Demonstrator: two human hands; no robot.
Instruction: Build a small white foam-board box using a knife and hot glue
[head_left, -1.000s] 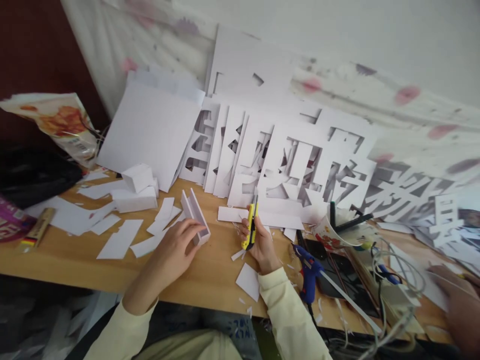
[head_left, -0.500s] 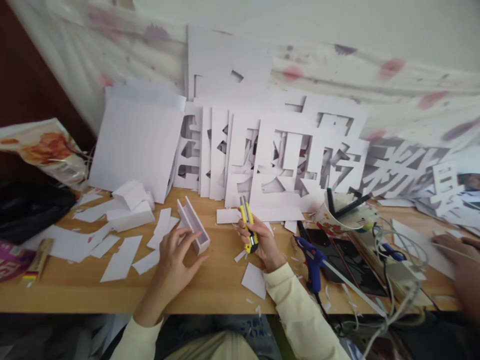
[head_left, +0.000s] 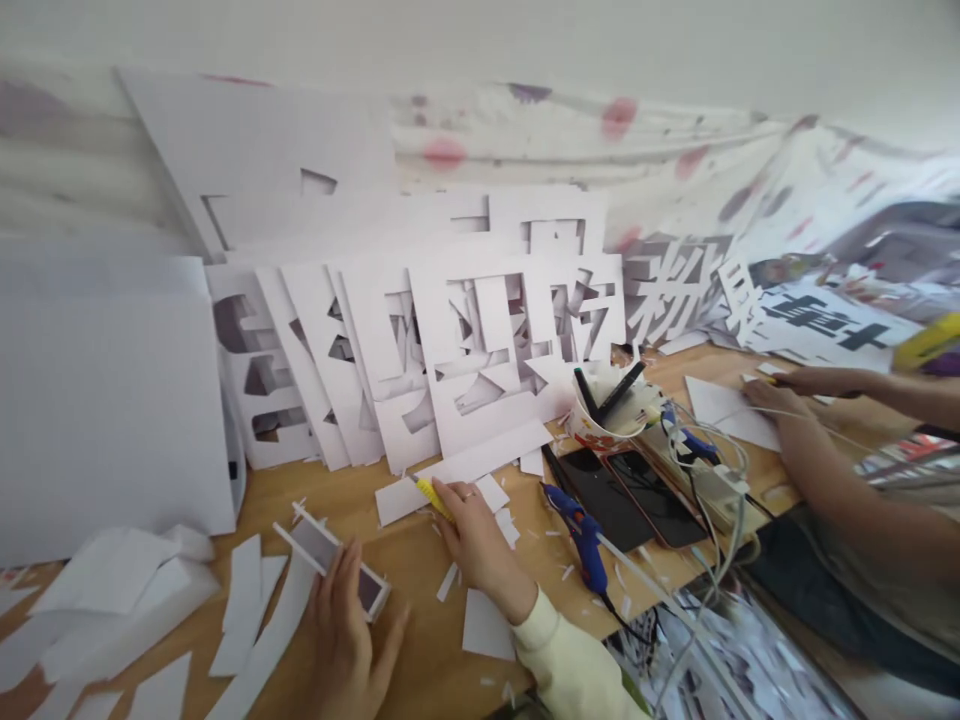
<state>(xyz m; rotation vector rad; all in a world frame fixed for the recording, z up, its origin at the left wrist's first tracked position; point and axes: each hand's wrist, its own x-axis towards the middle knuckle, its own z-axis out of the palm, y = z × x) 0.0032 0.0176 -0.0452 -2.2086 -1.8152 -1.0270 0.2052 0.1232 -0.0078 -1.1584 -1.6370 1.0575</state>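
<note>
My left hand (head_left: 346, 635) rests its fingertips against a small white three-sided foam-board channel (head_left: 330, 555) on the table, with the thumb held apart. My right hand (head_left: 480, 545) is closed around a yellow utility knife (head_left: 433, 497). The knife's front end points up and left, over a long white board strip (head_left: 465, 470); whether it touches the strip I cannot tell. Just below my right hand lies a square white offcut (head_left: 486, 626).
Cut-out boards (head_left: 480, 370) lean along the wall. A blue glue gun (head_left: 581, 535), phones (head_left: 611, 500) and a tub of pens (head_left: 600, 437) stand to the right among cables. Offcuts (head_left: 127, 590) lie left. At far right, another person's hands (head_left: 784, 405) work on white board.
The view has swung right, bringing the other person's arms into sight. My right hand has turned over and lowered the knife toward the strip. My left fingers now touch the channel.
</note>
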